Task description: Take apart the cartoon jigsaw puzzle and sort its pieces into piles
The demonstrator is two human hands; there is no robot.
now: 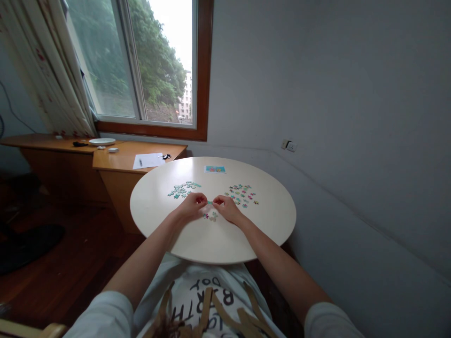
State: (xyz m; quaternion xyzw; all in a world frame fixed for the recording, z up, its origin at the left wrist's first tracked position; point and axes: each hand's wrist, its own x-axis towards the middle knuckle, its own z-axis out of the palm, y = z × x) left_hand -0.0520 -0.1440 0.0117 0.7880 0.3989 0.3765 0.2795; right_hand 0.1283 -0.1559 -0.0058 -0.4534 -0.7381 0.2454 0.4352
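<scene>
My left hand (192, 205) and my right hand (227, 208) meet over the middle of a round cream table (268, 225). Both have their fingers curled and pinched together around a small teal jigsaw piece (210, 203) held between them. Just below the fingertips lie a few joined pieces (210, 216) in pink and beige. A heap of teal pieces (183, 189) lies to the left of my left hand. A scatter of mixed-colour pieces (242, 194) lies to the right of my right hand.
A small picture card (214, 169) lies at the table's far edge. A wooden desk (116, 162) on the left carries a paper sheet (148, 160), a white plate (102, 141) and small items. Window and curtain stand behind it; a grey wall runs along the right.
</scene>
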